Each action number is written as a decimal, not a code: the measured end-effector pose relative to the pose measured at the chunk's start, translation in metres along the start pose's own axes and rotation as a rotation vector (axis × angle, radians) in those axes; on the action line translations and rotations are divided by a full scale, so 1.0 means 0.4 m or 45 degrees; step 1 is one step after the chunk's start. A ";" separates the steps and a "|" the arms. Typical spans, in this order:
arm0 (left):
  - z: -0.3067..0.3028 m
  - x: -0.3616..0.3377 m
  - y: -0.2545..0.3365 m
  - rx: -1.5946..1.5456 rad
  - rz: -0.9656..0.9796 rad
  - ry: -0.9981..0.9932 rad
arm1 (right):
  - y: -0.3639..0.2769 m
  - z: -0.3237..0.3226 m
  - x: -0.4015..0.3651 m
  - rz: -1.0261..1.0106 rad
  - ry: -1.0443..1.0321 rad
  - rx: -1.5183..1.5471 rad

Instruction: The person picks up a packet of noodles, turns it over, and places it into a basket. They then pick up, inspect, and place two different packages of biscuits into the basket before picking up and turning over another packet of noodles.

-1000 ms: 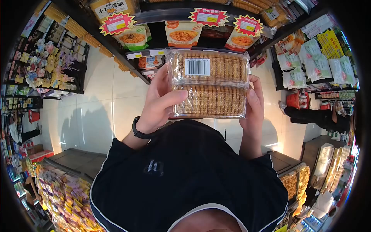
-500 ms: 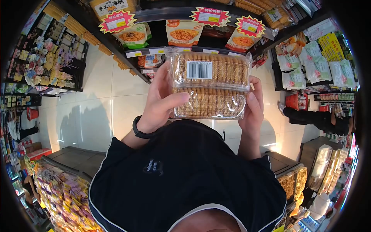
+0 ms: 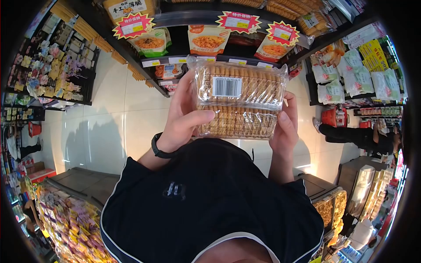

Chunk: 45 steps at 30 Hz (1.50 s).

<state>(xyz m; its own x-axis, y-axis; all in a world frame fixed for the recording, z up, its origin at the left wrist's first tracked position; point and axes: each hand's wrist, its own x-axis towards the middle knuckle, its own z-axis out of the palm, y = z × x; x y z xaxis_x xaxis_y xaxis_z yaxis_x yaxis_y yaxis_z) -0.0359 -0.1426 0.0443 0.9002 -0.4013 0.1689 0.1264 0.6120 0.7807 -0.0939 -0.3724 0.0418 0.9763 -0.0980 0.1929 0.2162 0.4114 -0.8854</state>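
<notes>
Between my hands is a clear plastic pack of biscuits (image 3: 239,101), two rows of thin brown patterned rounds, with a white barcode label (image 3: 226,87) on the upper row. My left hand (image 3: 180,118) grips the pack's left side, its thumb lying across the front and the fingers hidden behind. On the right edge, my right hand (image 3: 286,125) closes with the thumb at the lower side and the fingers partly behind the wrapper. A dark band (image 3: 158,147) circles my left wrist.
Ahead, a dark shelf (image 3: 184,18) carries noodle pouches (image 3: 208,40) and red price tags (image 3: 239,22). Right are hanging white packets (image 3: 357,79), a red basket (image 3: 334,117) and a person in black (image 3: 357,132). Wrapped snacks (image 3: 74,223) fill a bin behind left.
The biscuit pack has tilted slightly, its right side dropping a little. Both hands keep their hold, and the view has shifted slightly.
</notes>
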 end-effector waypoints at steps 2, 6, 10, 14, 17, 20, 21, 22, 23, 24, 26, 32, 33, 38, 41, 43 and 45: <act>0.000 -0.003 -0.001 -0.006 0.004 0.013 | 0.002 -0.001 -0.001 0.005 -0.010 -0.004; -0.001 -0.008 0.001 -0.028 -0.053 0.068 | -0.004 0.010 0.000 0.047 0.005 0.039; -0.014 -0.004 -0.007 -0.094 -0.082 0.052 | -0.005 0.020 0.000 0.067 0.024 0.057; -0.012 -0.005 -0.002 -0.108 -0.096 0.061 | -0.004 0.024 -0.001 0.069 0.037 0.052; -0.015 -0.006 -0.003 -0.120 -0.141 0.093 | -0.002 0.021 -0.003 0.090 0.060 0.054; -0.013 -0.004 0.002 -0.138 -0.191 0.116 | 0.001 0.017 -0.005 0.106 0.093 0.036; -0.013 -0.004 0.002 -0.128 -0.193 0.127 | 0.003 0.016 -0.005 0.108 0.102 0.038; -0.013 -0.003 0.002 -0.118 -0.196 0.137 | 0.006 0.015 -0.006 0.108 0.112 0.040; -0.011 -0.002 0.000 -0.108 -0.201 0.144 | 0.009 0.013 -0.007 0.108 0.125 0.041; -0.016 -0.001 -0.003 -0.106 -0.219 0.141 | 0.011 0.009 -0.008 0.114 0.121 0.029; -0.035 0.002 -0.013 -0.108 -0.262 0.126 | 0.015 -0.002 -0.008 0.123 0.124 -0.003; -0.046 0.006 -0.026 -0.165 -0.343 0.131 | 0.025 0.001 -0.008 0.010 0.132 -0.097; -0.048 0.006 -0.026 -0.176 -0.359 0.128 | 0.023 0.003 -0.010 0.020 0.134 -0.076; -0.081 0.013 -0.047 -0.198 -0.414 0.030 | 0.022 0.003 -0.016 0.044 0.157 -0.138; -0.081 0.012 -0.042 -0.151 -0.427 0.022 | 0.031 -0.006 -0.027 0.090 0.147 -0.126; -0.082 0.009 -0.039 -0.102 -0.416 0.021 | 0.051 -0.023 -0.038 0.110 0.112 -0.117; -0.090 0.007 -0.041 -0.049 -0.384 0.005 | 0.068 -0.022 -0.045 0.128 0.114 -0.078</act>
<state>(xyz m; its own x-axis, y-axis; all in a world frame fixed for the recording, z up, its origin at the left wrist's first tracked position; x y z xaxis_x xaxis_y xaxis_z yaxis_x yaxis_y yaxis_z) -0.0204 -0.1292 0.0103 0.8212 -0.5665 -0.0690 0.4038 0.4914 0.7717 -0.1057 -0.3672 0.0105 0.9878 -0.1408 0.0659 0.1139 0.3676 -0.9230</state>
